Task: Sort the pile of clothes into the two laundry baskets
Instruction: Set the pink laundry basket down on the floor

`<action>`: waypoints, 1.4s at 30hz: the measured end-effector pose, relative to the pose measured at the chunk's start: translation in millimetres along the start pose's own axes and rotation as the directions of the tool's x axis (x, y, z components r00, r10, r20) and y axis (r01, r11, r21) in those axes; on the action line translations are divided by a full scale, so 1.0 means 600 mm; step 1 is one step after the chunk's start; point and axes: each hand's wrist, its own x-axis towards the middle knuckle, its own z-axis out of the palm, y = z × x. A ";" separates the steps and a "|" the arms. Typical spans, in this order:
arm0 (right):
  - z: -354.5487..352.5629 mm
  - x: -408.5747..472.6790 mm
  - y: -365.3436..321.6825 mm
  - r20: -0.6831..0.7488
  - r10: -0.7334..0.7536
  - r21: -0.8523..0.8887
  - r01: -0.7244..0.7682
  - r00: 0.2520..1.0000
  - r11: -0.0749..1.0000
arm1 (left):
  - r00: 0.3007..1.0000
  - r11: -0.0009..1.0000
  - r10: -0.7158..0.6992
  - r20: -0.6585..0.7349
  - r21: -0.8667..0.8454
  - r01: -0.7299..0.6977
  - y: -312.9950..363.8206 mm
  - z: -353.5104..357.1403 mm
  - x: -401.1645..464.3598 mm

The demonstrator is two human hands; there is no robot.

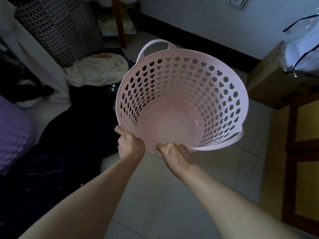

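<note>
pink basket sits tilted toward you over the tiled floor; your left hand and right hand both grip its near rim, apparently lifting it, dark clothes just left.

No words, labels, brands, numbers or signs can be read on anything in view
</note>
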 end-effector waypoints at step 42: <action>0.080 0.056 -0.535 0.268 -0.234 -0.216 0.295 0.935 0.931 | 0.978 0.976 -0.153 0.143 0.177 0.127 -0.449 -0.405 0.071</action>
